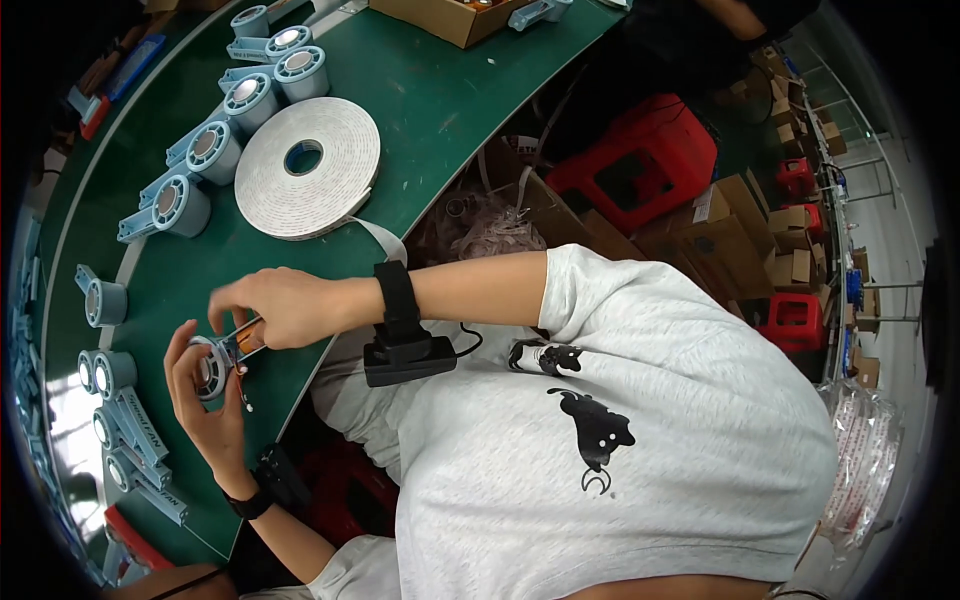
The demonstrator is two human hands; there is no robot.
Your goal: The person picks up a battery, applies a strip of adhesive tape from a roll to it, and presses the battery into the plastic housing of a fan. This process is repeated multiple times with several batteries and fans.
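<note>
Fingers curled, my left hand [205, 425] grips a light blue handheld fan head [210, 375] by its round rim, above the near edge of the green table. Thin wires with a small white end hang from the part. Right against it, my right hand [290, 308] is closed on a thin orange and silver piece [249, 336], whose kind I cannot make out, its end meeting the fan head. A large roll of white tape [345, 150] lies flat beyond my right hand, its loose strip trailing toward my right wrist.
Several light blue handheld fans [183, 207] line the green table [420, 75], with more fans [135, 435] beyond my left hand. A cardboard box [430, 18] sits at the top edge. Red stools [650, 155] and cartons [715, 235] stand on the floor. Another person's arm [735, 18] shows at the upper right.
</note>
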